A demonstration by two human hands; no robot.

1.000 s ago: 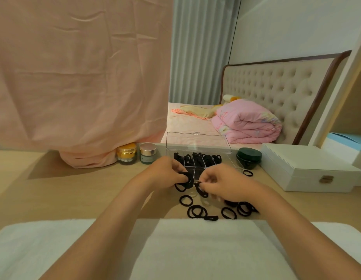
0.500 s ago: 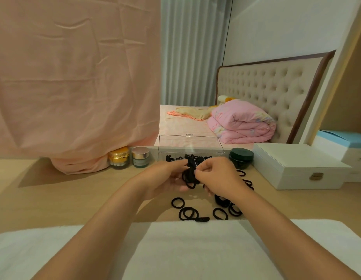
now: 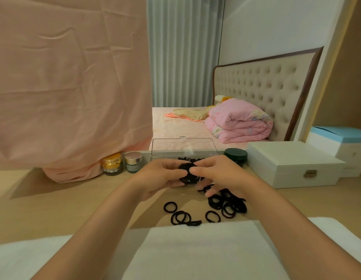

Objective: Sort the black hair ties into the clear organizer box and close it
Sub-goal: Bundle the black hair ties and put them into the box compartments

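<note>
Left hand [image 3: 161,176] and right hand [image 3: 218,174] jointly pinch a hair-tie bundle [image 3: 187,173]; loose hair ties [image 3: 226,205] lie below the right hand; clear organizer box [image 3: 184,147] stands open beyond both.

1. Both bare forearms come in from the bottom corners and angle toward the middle, wrists pretty much straight.
2. Left hand [image 3: 161,174] is palm-in, fingers curled, thumb on top, grip closed on a bunch of black hair ties [image 3: 186,172].
3. Right hand [image 3: 218,174] mirrors it, thumb and forefinger pinching the same bunch, other fingers curled underneath.
</note>
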